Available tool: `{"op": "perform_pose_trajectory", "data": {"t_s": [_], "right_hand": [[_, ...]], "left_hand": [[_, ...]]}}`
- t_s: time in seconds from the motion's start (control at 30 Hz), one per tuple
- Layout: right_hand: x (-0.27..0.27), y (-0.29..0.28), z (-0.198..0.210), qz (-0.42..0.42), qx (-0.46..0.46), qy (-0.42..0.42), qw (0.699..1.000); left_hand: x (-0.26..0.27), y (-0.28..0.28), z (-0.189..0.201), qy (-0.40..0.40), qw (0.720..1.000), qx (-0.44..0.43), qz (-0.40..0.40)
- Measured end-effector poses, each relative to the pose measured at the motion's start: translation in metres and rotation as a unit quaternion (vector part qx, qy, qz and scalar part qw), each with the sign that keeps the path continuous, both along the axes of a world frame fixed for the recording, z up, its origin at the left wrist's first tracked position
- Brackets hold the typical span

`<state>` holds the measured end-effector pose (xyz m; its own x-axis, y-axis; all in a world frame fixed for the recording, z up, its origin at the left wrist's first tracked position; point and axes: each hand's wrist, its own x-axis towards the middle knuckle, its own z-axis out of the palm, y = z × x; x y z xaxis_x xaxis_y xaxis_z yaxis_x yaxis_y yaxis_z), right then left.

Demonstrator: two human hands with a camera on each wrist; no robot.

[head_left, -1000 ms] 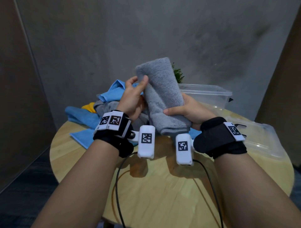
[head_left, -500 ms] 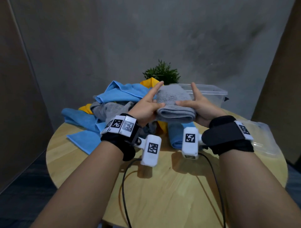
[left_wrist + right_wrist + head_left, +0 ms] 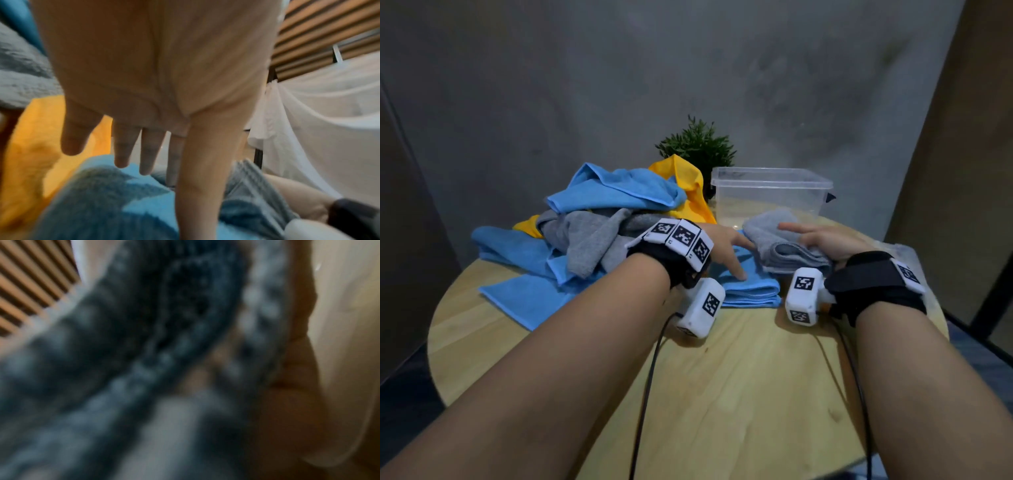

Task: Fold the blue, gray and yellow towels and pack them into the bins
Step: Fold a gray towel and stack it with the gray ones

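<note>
The round wooden table point(image 3: 739, 394) carries everything. On its far left lies a loose heap of unfolded towels point(image 3: 592, 222), blue, gray and yellow mixed together. At the back right stands a clear plastic bin point(image 3: 770, 195) with nothing visible inside it, and a second clear bin point(image 3: 907, 250) is partly hidden behind the right wrist. A small green plant point(image 3: 697, 145) sits behind the heap.

Just in front of the clear bin, a folded blue towel point(image 3: 751, 289) lies flat, and a folded gray towel point(image 3: 784, 243) sits partly over its right side. The right hand point(image 3: 825, 240) lies on top of the gray towel with fingers spread; the right wrist view is filled with blurred gray pile, so whether the fingers curl under an edge I cannot tell. The left hand point(image 3: 726, 246) is spread flat, fingers straight, its fingertips point(image 3: 121, 159) over the blue towel and gripping nothing.

The step in hand looks like settling the gray fold before packing. To do it well, I would press evenly with a flat palm so the layers stay square, then slide both hands under opposite ends and lift the bundle level. The terry is soft and springy, so a one-sided pinch would probably let the fold open. Keeping the blue towel pinned with the left fingers should stop it dragging along
</note>
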<state>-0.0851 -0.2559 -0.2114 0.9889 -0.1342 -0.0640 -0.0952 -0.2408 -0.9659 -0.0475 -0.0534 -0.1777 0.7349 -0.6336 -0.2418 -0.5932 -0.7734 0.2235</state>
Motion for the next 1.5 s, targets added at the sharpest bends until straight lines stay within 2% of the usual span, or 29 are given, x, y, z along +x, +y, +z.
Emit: {"op": "perform_pose_trajectory", "data": {"t_s": [0.1,0.17,0.3,0.53,0.63,0.8,0.97,1.1,1.2,1.27,1.3,1.37,1.43,1.5], "right_hand": [[0.003,-0.010,-0.004,-0.020,-0.026,0.049,0.998],[0.004,-0.013,-0.004,-0.013,-0.051,0.065,0.996],[0.003,-0.001,0.001,-0.004,-0.176,0.072,0.982],[-0.007,0.021,0.012,-0.026,-0.339,0.099,0.935],[-0.007,0.025,0.013,-0.028,-0.362,0.094,0.927],[-0.006,0.025,0.011,0.001,-0.322,0.100,0.942],[-0.007,0.025,0.015,-0.033,-0.360,0.090,0.928],[-0.010,0.035,0.021,-0.043,-0.442,0.107,0.889],[-0.010,0.051,0.031,-0.018,-0.490,0.107,0.865],[-0.008,0.064,0.042,-0.023,-0.490,0.070,0.869],[-0.007,0.070,0.049,-0.027,-0.486,0.045,0.872],[-0.004,0.086,0.063,-0.021,-0.463,-0.013,0.886],[0.000,0.106,0.071,-0.006,-0.405,-0.072,0.911],[0.008,0.129,0.069,0.013,-0.316,-0.108,0.943]], "left_hand": [[0.002,-0.002,0.001,0.013,0.997,0.080,-0.007],[0.006,0.002,0.000,0.032,0.996,0.089,-0.001],[0.011,0.008,0.000,0.064,0.995,0.080,0.017],[0.009,0.004,-0.001,0.002,0.994,0.104,0.038],[0.008,0.002,-0.001,0.001,0.995,0.094,0.044],[0.008,0.004,-0.002,0.034,0.996,0.056,0.065],[0.009,0.003,-0.003,0.034,0.996,0.037,0.071],[0.005,0.006,-0.003,-0.015,0.998,0.028,0.059],[0.001,0.022,0.001,-0.054,0.994,-0.055,0.078],[0.002,0.042,0.010,-0.061,0.976,-0.172,0.120],[0.002,0.054,0.015,-0.067,0.957,-0.239,0.150],[0.006,0.080,0.022,-0.129,0.907,-0.337,0.218],[0.012,0.106,0.024,-0.201,0.861,-0.369,0.286],[0.019,0.124,0.019,-0.222,0.841,-0.350,0.346]]}}
